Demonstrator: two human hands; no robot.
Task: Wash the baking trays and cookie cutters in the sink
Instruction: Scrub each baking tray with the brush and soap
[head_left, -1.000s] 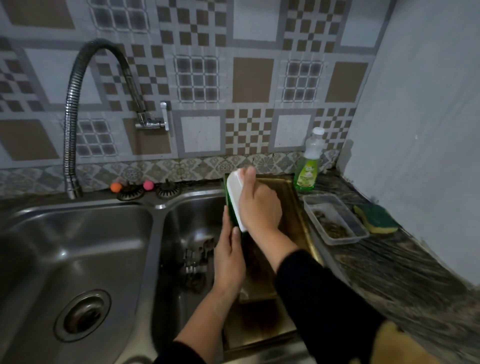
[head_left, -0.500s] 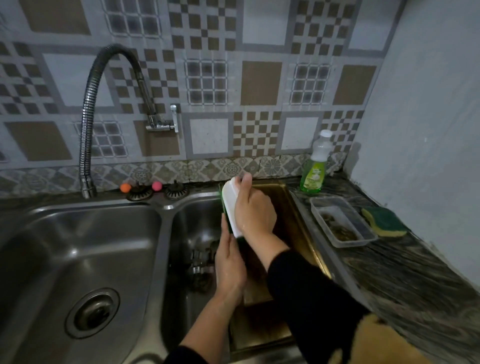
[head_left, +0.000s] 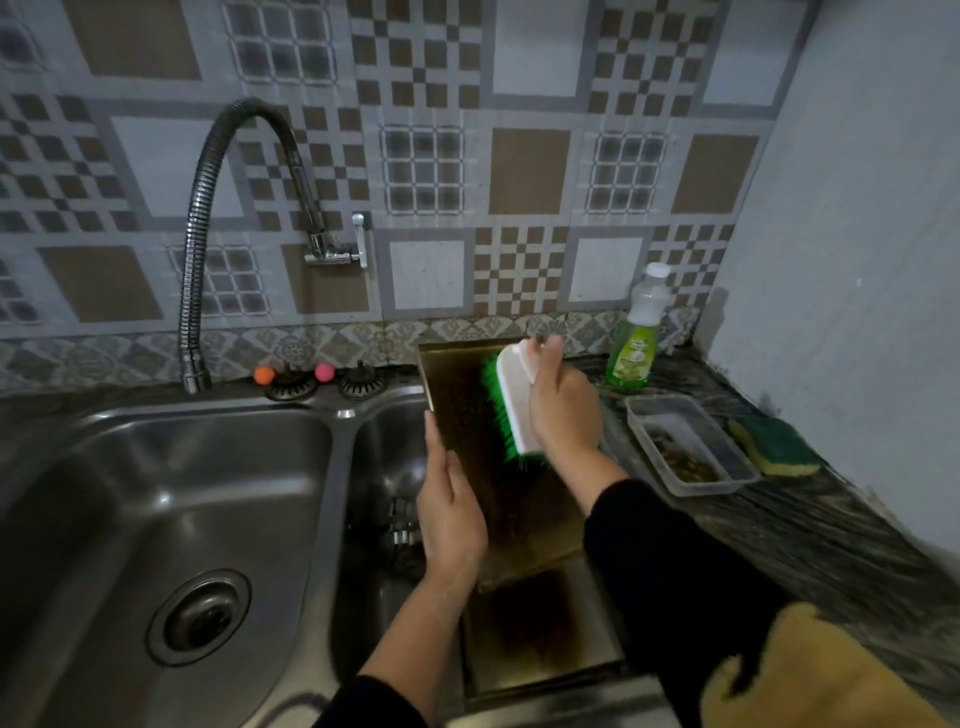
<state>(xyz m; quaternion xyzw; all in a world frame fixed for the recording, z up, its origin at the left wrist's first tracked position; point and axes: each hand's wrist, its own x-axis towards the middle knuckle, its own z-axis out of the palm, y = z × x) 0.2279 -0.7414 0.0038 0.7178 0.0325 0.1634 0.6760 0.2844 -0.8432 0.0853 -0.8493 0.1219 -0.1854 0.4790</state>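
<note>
A dark, stained baking tray (head_left: 467, 415) leans tilted in the right sink basin (head_left: 382, 457). My left hand (head_left: 449, 512) grips its left edge. My right hand (head_left: 563, 410) is closed on a white scrub brush with green bristles (head_left: 506, 410), and the bristles press on the tray's upper part. A second stained tray (head_left: 540, 623) lies flat lower in the same basin. Metal cookie cutters (head_left: 402, 530) rest on the basin floor, partly hidden by my left hand.
The left basin (head_left: 130, 519) has a drain (head_left: 200, 618), and a flexible tap (head_left: 208, 234) arches over it. On the marble counter at the right stand a green dish soap bottle (head_left: 636, 338), a clear plastic container (head_left: 685, 447) and a green-and-yellow sponge (head_left: 774, 447).
The tray is tipped more toward me, showing its dark face. My right hand and the brush have shifted right across it, and the green bristles now show. My left hand stays on the tray's edge.
</note>
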